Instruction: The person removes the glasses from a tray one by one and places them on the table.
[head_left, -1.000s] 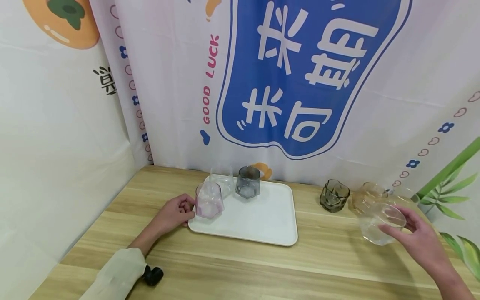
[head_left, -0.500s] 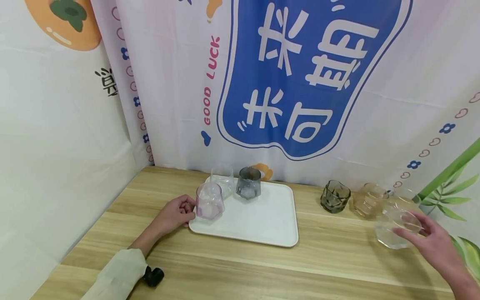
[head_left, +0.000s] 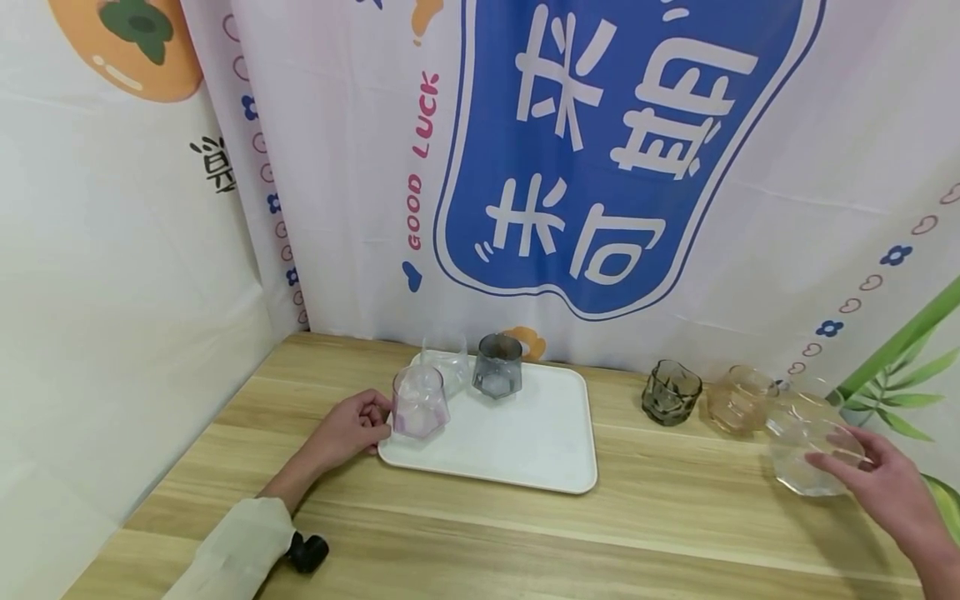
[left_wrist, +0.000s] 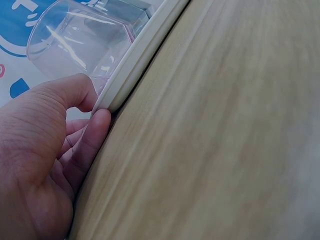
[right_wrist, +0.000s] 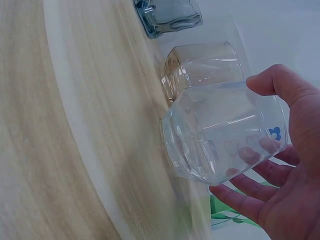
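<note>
Fingers and thumb of my right hand (head_left: 888,487) grip a clear faceted glass (head_left: 813,471) around its upper side, at the table's right. Seen from the right wrist, the held glass (right_wrist: 220,135) is close to the tabletop and overlaps an amber glass (right_wrist: 200,57) behind it. At the left edge of a white tray (head_left: 517,446), my left hand (head_left: 348,429) pinches the rim; the left wrist view shows thumb and index finger at the tray rim (left_wrist: 125,75). On the tray stand a pinkish glass (head_left: 420,417) close to that hand, a clear glass (head_left: 450,367) and a grey glass (head_left: 497,375).
A dark olive glass (head_left: 670,396) stands right of the tray, with the amber glass and another clear glass (head_left: 798,396) beyond it. A printed curtain (head_left: 360,208) hangs behind the wooden table (head_left: 465,533). Near the left sleeve is a small black object (head_left: 307,552).
My right hand has moved to the right with the clear glass, away from the tray and in front of the other clear glass. The left hand and tray have stayed still.
</note>
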